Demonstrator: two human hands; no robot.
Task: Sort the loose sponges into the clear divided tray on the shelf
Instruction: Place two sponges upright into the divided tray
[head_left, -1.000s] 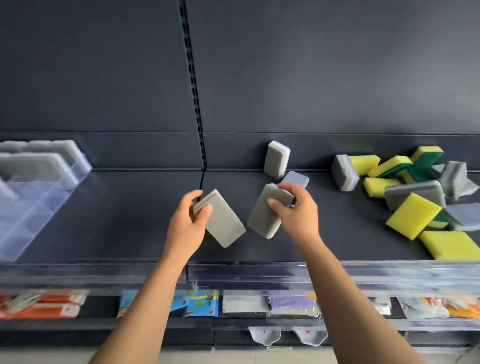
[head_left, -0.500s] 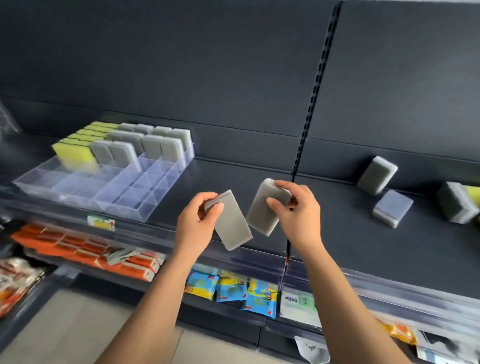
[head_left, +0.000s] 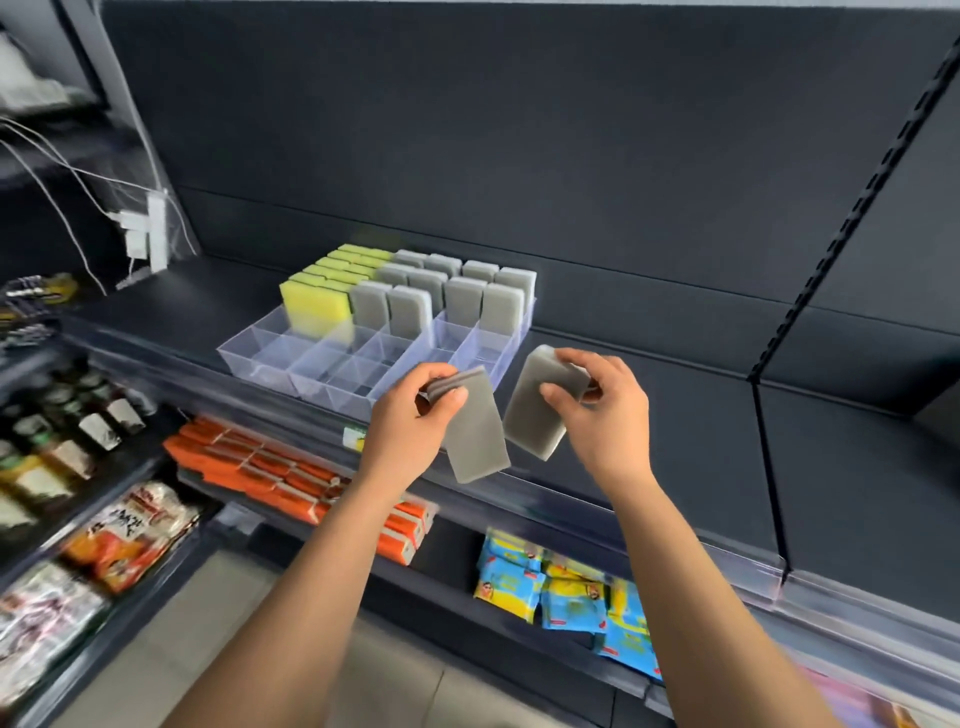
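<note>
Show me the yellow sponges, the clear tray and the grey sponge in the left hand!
yellow sponges (head_left: 314, 306): head view, front face of the nearest one.
clear tray (head_left: 249, 364): head view, front left wall.
grey sponge (head_left: 480, 441), pinched by the left hand (head_left: 410, 426): head view, flat lower face.

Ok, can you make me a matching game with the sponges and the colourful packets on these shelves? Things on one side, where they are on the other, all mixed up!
Things
1. yellow sponges
2. grey sponge in the left hand
3. orange packs
4. blue and yellow packets

Places
A. on the lower shelf, below the right hand
B. standing upright in the clear tray
C. on the lower shelf, under the tray
D. up in the air, pinched at one end

Pairs: 1-B, 2-D, 3-C, 4-A
</note>
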